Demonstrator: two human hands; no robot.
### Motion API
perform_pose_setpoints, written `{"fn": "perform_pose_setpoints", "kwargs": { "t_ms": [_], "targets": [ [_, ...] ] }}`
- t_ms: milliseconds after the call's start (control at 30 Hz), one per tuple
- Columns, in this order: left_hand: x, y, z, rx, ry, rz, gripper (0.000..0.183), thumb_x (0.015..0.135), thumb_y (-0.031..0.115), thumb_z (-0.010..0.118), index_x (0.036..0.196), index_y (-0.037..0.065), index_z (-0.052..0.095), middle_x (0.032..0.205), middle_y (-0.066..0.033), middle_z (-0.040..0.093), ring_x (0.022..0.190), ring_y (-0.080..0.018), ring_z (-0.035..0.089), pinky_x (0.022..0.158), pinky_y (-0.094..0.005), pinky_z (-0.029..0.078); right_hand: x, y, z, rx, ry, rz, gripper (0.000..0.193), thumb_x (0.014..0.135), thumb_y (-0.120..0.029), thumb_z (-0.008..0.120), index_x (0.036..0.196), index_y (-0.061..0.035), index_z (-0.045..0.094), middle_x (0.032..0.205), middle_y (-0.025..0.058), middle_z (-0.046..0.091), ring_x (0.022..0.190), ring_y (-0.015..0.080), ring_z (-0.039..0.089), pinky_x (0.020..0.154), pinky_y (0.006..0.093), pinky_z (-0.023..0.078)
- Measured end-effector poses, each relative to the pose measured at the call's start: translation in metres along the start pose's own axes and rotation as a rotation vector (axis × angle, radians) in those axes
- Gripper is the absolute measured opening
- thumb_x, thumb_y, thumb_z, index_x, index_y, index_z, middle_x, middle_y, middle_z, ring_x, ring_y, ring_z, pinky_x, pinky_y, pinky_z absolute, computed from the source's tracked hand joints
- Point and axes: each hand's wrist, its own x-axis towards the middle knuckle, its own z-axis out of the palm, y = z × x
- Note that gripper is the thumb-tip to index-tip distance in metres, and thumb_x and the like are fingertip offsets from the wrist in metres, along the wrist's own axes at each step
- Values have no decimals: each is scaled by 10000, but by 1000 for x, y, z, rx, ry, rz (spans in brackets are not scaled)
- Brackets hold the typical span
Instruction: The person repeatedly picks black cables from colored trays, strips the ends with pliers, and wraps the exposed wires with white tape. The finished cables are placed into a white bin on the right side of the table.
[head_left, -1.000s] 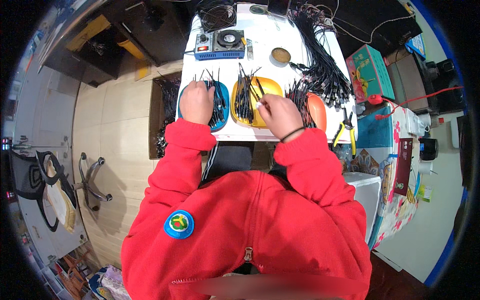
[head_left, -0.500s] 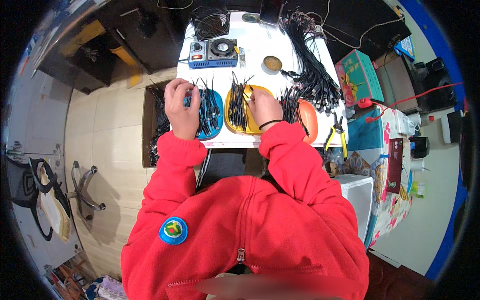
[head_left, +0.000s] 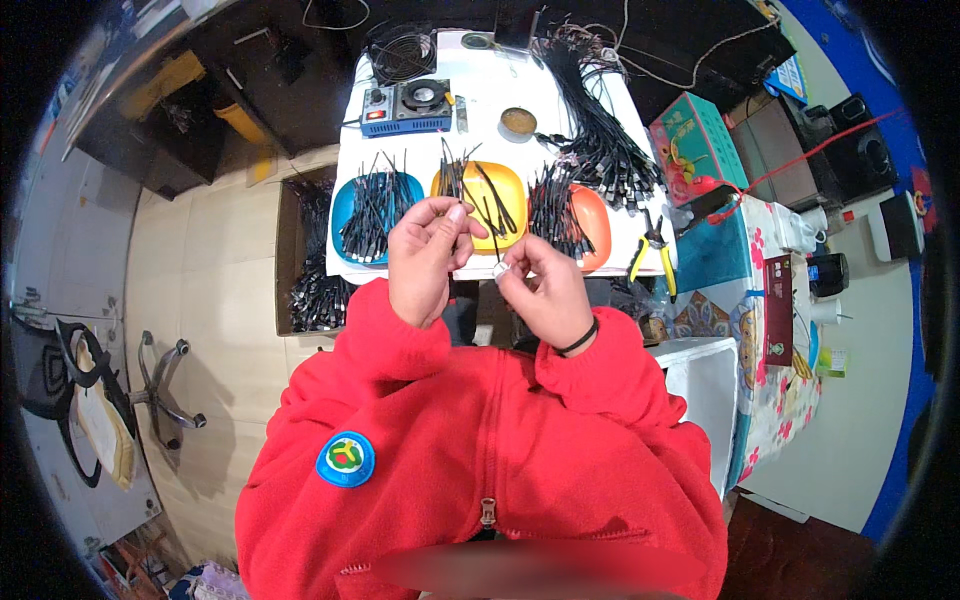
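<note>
My right hand (head_left: 552,298) is closed in a pinch by the table's front edge, gripping a short black cable (head_left: 496,243) by its pale connector end. The cable rises from those fingers toward the yellow tray. My left hand (head_left: 425,262) is also pinched, just in front of the yellow tray (head_left: 512,190); what its fingertips hold is too small to make out. Black cables lie in the yellow tray, partly behind my left fingers. On the left, a blue tray (head_left: 344,203) carries a bunch of black cables (head_left: 375,205). More cables (head_left: 556,215) lie across an orange tray (head_left: 596,220).
Yellow-and-black wire strippers (head_left: 652,255) rest at the table's right. Behind the trays are a round tin (head_left: 517,124), a blue soldering-type device (head_left: 405,107) and a long cable bundle (head_left: 610,130). A box of cables (head_left: 315,300) stands left of the table.
Both hands have drawn back toward my body. The left has moved right, away from the blue tray; the right has come out of the yellow tray with a cable. The view has shifted slightly.
</note>
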Motion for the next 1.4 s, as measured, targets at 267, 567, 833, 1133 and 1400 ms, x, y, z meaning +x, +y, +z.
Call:
{"fn": "perform_pose_setpoints", "kwargs": {
  "t_ms": [267, 567, 833, 1133, 1400],
  "targets": [
    [-19, -6, 32, -124, -34, -16, 131, 924, 48, 529, 1000, -55, 555, 1037, -182, 631, 952, -281, 646, 815, -367, 557, -17, 2, 2, -111, 57, -109, 130, 730, -71, 629, 785, -11, 527, 610, 54, 506, 528, 156, 519, 513, 286, 419],
    [-25, -14, 30, -46, -91, 17, 156, 914, 35, 546, 1018, -72, 591, 986, -150, 649, 900, -208, 648, 797, -315, 544, -26, 9, 4, -230, 83, -124, 184, 732, -102, 639, 743, -30, 469, 617, 73, 508, 542, 207, 536, 514, 325, 416],
    [-29, -14, 22, -60, -254, -121, 85, 943, 73, 504, 985, 2, 525, 804, -99, 627, 617, -114, 565, 552, -201, 450, -8, 1, -37, 331, -83, -109, 139, 861, -31, 595, 988, 6, 551, 852, 36, 593, 788, 98, 575, 707, 238, 483],
    [-35, -14, 22, 101, -299, -108, 83, 937, 71, 511, 966, 7, 555, 778, -83, 628, 567, -73, 500, 499, -184, 366, -3, 0, -35, 457, -73, -77, 109, 855, 2, 609, 957, 15, 574, 854, 36, 603, 779, 88, 580, 675, 209, 483],
    [-33, -15, 21, 98, -268, -95, 104, 902, 47, 566, 950, -42, 593, 728, -74, 631, 545, -49, 450, 497, -176, 347, -10, 7, -26, 570, 15, -25, 83, 861, -27, 618, 927, -13, 571, 794, 11, 591, 600, 38, 468, 529, 186, 395]
  ]
}}
